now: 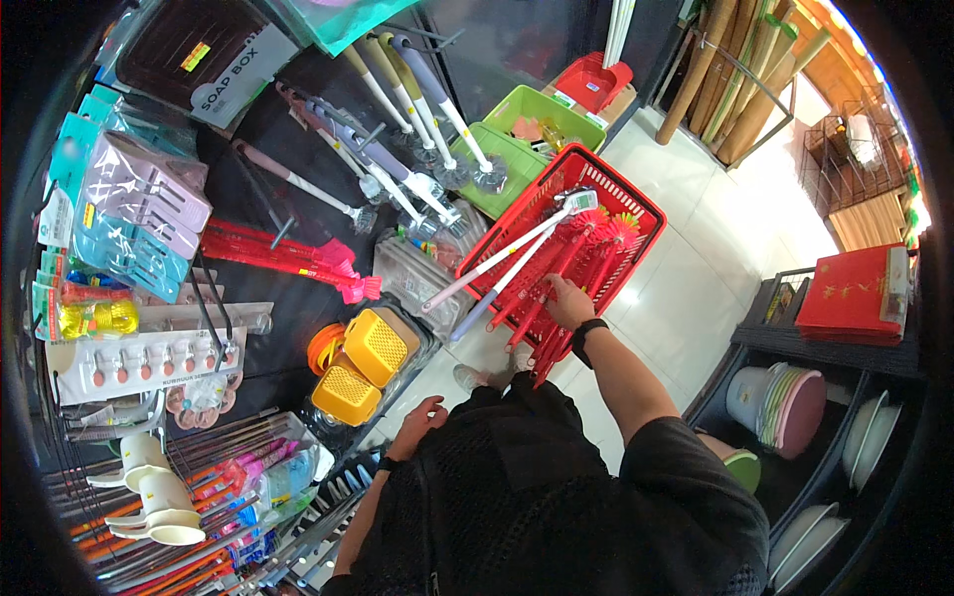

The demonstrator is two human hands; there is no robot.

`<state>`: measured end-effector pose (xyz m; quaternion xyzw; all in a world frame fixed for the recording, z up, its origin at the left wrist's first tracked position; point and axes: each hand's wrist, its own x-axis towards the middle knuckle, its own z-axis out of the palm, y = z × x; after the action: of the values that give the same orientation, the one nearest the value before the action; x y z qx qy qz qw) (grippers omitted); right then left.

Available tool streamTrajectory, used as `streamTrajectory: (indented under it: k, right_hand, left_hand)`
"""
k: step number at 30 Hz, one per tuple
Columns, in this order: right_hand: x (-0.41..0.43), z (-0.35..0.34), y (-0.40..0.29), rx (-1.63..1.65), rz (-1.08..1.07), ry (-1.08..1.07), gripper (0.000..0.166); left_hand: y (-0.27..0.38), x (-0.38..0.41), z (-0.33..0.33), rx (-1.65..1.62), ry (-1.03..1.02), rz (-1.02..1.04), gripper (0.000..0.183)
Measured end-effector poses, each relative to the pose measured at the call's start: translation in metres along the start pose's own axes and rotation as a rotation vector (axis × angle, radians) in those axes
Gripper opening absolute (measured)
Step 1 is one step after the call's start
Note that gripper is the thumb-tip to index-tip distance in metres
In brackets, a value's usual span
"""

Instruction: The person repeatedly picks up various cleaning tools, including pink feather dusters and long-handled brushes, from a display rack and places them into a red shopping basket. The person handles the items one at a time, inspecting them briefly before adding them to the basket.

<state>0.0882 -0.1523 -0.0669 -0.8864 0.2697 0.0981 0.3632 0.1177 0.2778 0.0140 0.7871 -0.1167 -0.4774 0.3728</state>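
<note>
A red plastic shopping basket [616,186] lies before me. It holds several red-handled brushes [531,307] with red and yellow-green bristle heads, their handles sticking out over the near rim. Two white-shafted brushes lie across them, one with a pink grip [449,290] and one with a blue grip [474,316]. My right hand [570,302] is on the red handles with bent fingers; whether it grips one is hidden. Low beside my body, my left hand [426,421] holds nothing, its fingers loosely curved and apart.
On the left display wall hang toilet brushes [447,127], red brushes [291,257] and soap boxes [223,82]. Yellow baskets [380,346] and green bins [548,112] stand low. Shelves at right carry buckets [775,410] and a red stack [853,294]. Poles [723,82] stand beyond.
</note>
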Motion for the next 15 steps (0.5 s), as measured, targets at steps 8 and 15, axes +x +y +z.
streamTrajectory:
  k: [8, 15]
  right_hand:
    - [-0.029, -0.042, 0.023, 0.238, -0.144, 0.492, 0.033]
    - [-0.048, -0.093, -0.001, 0.452, -0.141, 0.782, 0.024]
  left_hand:
    - [0.004, 0.01, 0.007, 0.022, 0.02, 0.024, 0.049]
    - [-0.004, 0.025, 0.01, -0.033, -0.048, 0.094, 0.048]
